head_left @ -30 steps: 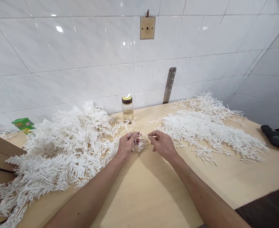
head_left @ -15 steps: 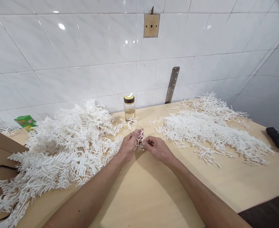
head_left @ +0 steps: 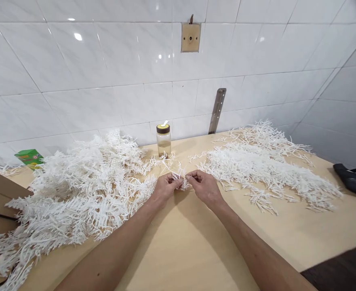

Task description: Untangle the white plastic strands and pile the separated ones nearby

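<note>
My left hand (head_left: 165,188) pinches a small white branched plastic piece (head_left: 176,176) at the middle of the table. Just to its right, my right hand (head_left: 204,186) has thumb and forefinger pressed together at the edge of the white strands; what lies between those fingertips is too small to make out. A large heap of white branched pieces (head_left: 89,182) spreads on the left, close to my left forearm. Another white pile (head_left: 256,161) lies to the right, beyond my right hand.
Behind my hands stands a clear jar (head_left: 164,145) with a dark and yellow lid. A metal strip (head_left: 217,111) leans on the tiled wall. A green box (head_left: 30,158) is at the left, a black object (head_left: 353,180) at the right table edge (head_left: 344,238).
My left hand has turned, its thumb now lower over the white piece. My right hand has shifted slightly up and right. The whole view has moved a little.
</note>
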`<move>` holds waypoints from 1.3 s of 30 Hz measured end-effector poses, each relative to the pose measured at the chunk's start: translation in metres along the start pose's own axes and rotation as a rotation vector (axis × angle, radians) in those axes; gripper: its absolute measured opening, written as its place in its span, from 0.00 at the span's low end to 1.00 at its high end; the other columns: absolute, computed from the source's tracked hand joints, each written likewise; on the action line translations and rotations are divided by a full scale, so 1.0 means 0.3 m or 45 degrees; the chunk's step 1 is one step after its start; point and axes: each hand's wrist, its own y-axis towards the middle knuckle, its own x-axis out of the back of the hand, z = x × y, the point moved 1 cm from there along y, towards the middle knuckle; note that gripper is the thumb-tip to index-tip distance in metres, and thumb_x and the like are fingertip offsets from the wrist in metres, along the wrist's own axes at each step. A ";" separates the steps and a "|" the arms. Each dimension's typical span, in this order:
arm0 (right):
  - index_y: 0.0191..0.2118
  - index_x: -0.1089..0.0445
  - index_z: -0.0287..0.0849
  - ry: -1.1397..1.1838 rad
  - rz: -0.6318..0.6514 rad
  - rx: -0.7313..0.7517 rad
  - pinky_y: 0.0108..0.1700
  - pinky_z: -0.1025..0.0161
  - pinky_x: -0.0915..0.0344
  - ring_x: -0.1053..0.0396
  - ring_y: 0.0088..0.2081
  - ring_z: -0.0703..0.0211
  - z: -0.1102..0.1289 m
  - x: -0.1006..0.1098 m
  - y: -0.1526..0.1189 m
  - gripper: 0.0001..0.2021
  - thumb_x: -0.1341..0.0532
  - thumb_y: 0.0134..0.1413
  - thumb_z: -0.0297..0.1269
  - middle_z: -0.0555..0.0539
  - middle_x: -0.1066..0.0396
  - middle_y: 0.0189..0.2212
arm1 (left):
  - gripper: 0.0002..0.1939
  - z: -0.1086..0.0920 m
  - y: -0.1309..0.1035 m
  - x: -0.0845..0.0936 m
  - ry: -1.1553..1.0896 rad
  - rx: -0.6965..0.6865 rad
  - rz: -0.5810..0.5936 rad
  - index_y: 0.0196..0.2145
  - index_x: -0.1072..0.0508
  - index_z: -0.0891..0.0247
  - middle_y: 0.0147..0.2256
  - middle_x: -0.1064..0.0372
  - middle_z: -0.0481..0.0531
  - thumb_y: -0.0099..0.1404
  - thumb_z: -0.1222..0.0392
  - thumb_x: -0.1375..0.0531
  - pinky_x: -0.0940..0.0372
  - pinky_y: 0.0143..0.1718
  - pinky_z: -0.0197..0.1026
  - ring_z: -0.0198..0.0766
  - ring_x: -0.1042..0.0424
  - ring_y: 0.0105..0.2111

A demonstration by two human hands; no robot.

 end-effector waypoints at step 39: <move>0.33 0.30 0.41 0.326 0.185 -0.208 0.17 0.68 0.46 0.44 0.16 0.69 0.018 0.019 -0.012 0.14 0.35 0.48 0.47 0.54 0.36 0.21 | 0.08 0.000 -0.013 0.003 0.579 -0.308 -0.047 0.31 0.29 0.62 0.25 0.35 0.46 0.63 0.56 0.42 0.43 0.32 0.37 0.35 0.38 0.27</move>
